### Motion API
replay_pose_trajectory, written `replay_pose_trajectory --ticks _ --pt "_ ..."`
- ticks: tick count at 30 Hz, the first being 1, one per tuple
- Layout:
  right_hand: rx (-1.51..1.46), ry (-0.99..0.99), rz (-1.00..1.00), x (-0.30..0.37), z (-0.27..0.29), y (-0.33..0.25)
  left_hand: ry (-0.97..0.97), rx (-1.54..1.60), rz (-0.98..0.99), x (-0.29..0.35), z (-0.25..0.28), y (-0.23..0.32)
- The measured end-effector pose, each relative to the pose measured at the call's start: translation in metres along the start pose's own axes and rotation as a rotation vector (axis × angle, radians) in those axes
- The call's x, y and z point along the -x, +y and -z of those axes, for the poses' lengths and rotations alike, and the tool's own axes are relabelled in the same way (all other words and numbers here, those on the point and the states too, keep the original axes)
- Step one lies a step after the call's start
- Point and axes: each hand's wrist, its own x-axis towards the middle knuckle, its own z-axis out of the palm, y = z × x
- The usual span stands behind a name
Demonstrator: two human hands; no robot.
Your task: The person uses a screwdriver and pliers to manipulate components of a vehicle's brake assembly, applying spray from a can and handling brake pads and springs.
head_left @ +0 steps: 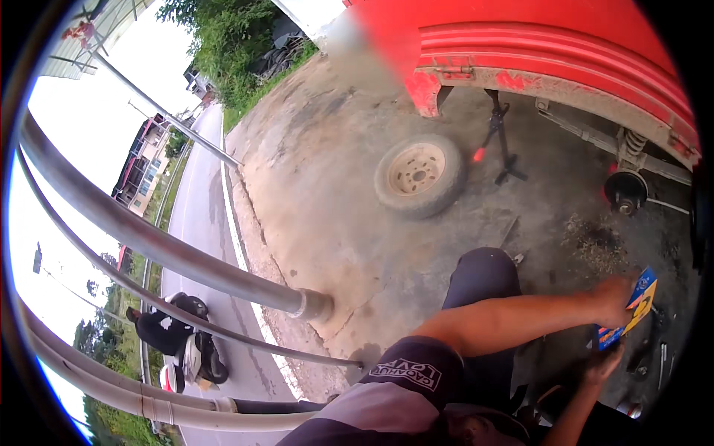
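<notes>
At the right side, a blue, yellow and orange flat box is held up between my hands. My left hand, on an arm stretched across to the right, closes around the box's near side. Below it, my right hand grips the lower edge of the same box, its fingers partly hidden. Beyond the box, the bare wheel hub hangs under a red vehicle body, with a coil spring above it.
A removed wheel lies on the concrete near a black stand. Metal tools and a can are by my right hand. Thick metal pipes cross the left side. A person on a motorcycle is on the road.
</notes>
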Motion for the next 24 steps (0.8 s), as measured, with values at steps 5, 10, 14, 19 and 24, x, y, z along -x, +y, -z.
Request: replay_pose_trajectory --ticks 5,10,14,19,24 --pt "0.479 0.129 -0.029 -0.006 -0.036 -0.027 0.082 -0.009 0.018 -0.008 0.008 -0.016" --pt "0.805 0.189 -0.049 -0.011 -0.104 -0.051 0.018 0.0 0.063 -0.015 0.033 -0.024" --pt "0.541 0.017 -0.138 -0.013 -0.091 -0.047 -0.043 -0.034 0.048 -0.012 0.045 -0.026" --pt "0.365 -0.066 -0.104 0.003 -0.118 -0.053 -0.119 -0.005 -0.031 0.006 0.086 0.014" --pt "0.258 -0.093 -0.105 0.024 -0.101 -0.051 -0.252 -0.017 0.023 0.009 0.105 0.024"
